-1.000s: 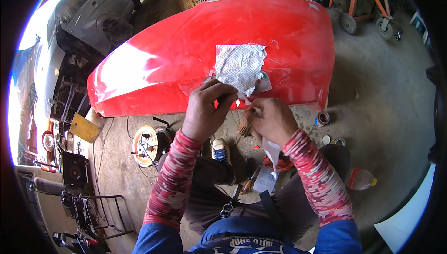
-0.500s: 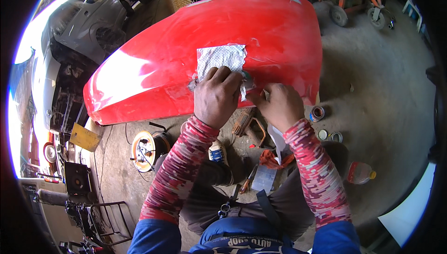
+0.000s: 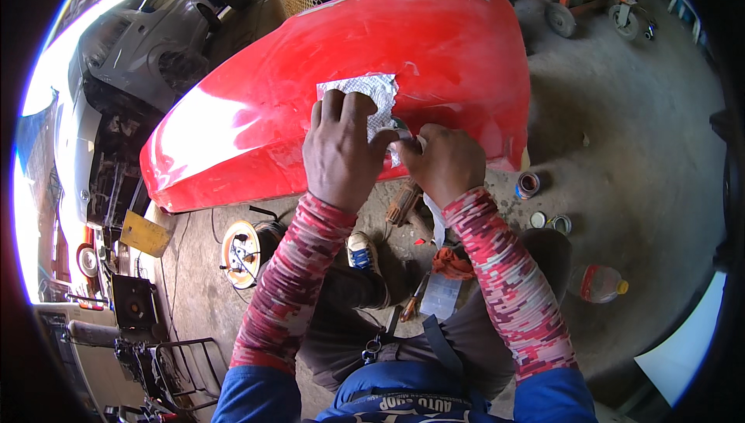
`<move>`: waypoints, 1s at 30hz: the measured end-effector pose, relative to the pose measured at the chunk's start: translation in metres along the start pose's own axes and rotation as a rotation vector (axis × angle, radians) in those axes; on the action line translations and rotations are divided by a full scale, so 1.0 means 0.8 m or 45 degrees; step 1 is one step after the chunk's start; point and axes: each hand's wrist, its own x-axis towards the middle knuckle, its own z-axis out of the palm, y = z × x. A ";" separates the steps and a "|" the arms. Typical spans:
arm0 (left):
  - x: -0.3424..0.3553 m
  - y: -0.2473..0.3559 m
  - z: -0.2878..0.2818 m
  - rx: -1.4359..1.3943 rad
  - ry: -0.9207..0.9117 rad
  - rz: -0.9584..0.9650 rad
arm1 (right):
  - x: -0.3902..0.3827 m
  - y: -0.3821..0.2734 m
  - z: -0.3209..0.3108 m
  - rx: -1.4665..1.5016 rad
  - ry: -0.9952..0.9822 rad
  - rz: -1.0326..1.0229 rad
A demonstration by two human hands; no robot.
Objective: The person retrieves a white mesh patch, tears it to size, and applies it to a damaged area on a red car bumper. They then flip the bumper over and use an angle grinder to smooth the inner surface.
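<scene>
White paper (image 3: pixel 376 91) on red panel (image 3: pixel 462 46)

The left hand (image 3: pixel 339 157) is bent over the paper at its one o'clock; its grip cannot be told. At three o'clock the right hand (image 3: pixel 452 161) is pinched narrow, a white strip (image 3: pixel 437 222) held at six. Edge work seems in hand; a steady touch is needed

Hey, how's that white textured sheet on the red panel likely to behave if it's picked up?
The white textured sheet is probably floppy and light, since it looks thin and paper-like. It may tear easily, as its right edge is ragged. It seems unlikely to roll, lying spread out on the red panel.
</scene>
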 end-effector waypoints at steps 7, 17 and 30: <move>-0.004 -0.001 0.003 0.077 0.044 -0.034 | 0.002 0.003 -0.005 0.042 -0.001 -0.049; -0.042 -0.011 0.003 -0.013 0.205 -0.114 | 0.010 0.023 -0.025 0.303 -0.042 0.002; -0.053 -0.049 0.036 0.137 -0.044 0.041 | 0.012 0.011 -0.020 0.401 0.066 0.022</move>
